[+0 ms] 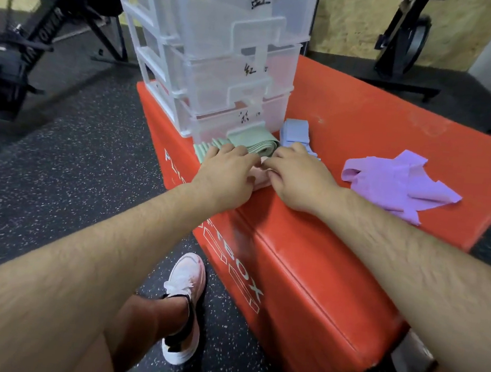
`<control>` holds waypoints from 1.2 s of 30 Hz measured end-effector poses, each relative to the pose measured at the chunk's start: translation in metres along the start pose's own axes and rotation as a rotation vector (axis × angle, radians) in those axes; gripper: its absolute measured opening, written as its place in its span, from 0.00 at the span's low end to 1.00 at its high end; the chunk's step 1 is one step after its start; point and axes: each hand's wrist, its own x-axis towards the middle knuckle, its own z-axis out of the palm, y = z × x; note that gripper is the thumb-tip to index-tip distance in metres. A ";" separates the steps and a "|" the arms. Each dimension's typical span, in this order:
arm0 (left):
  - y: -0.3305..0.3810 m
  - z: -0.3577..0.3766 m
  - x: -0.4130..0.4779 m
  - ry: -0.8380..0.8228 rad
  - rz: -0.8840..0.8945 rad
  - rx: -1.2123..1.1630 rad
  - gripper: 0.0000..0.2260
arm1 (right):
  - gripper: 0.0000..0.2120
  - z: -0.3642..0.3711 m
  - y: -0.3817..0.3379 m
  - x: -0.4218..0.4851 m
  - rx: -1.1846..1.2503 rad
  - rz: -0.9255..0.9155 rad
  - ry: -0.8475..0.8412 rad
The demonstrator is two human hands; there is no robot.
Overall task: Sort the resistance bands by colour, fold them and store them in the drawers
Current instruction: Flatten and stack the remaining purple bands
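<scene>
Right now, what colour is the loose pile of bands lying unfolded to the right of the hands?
Light purple: the unfolded bands show clearly in the head view.

Both hands [264, 175] pressing a pink band [261, 177] on red box [362, 130], beside folded green bands [254, 143], drawer unit [219, 65] behind

Translucent plastic drawers [220, 50], glossy box [347, 129]

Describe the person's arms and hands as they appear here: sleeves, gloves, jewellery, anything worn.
Both forearms are bare up to the frame edge, with no sleeves in view. The left hand and right hand wear no gloves, and no watch, wristband or ring shows on either. The forearms are visibly hairy. The fingers are partly tucked under, so rings there cannot be fully ruled out.
</scene>
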 end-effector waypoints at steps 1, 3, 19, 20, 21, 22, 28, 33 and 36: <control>0.004 -0.001 0.001 0.018 0.020 -0.035 0.16 | 0.14 -0.005 0.001 -0.004 -0.001 0.008 0.021; 0.015 -0.004 0.005 0.050 0.057 -0.073 0.17 | 0.14 -0.013 0.008 -0.016 0.013 0.048 0.062; 0.168 0.007 0.081 -0.321 0.243 -0.196 0.23 | 0.19 -0.079 0.147 -0.130 0.117 0.416 -0.200; 0.172 0.012 0.084 -0.354 0.231 -0.175 0.24 | 0.17 -0.078 0.152 -0.133 0.118 0.424 -0.212; 0.174 0.017 0.088 -0.392 0.217 -0.166 0.26 | 0.16 -0.075 0.156 -0.136 0.116 0.424 -0.221; 0.176 0.021 0.090 -0.432 0.205 -0.160 0.28 | 0.14 -0.072 0.159 -0.137 0.105 0.421 -0.235; 0.181 0.039 0.108 -0.458 0.242 -0.193 0.18 | 0.12 -0.065 0.159 -0.127 0.021 0.352 -0.281; 0.181 0.050 0.122 -0.225 0.236 -0.315 0.07 | 0.10 -0.056 0.170 -0.116 0.157 0.475 -0.128; 0.186 0.042 0.131 -0.073 0.177 -0.451 0.05 | 0.12 -0.060 0.178 -0.109 0.295 0.573 0.045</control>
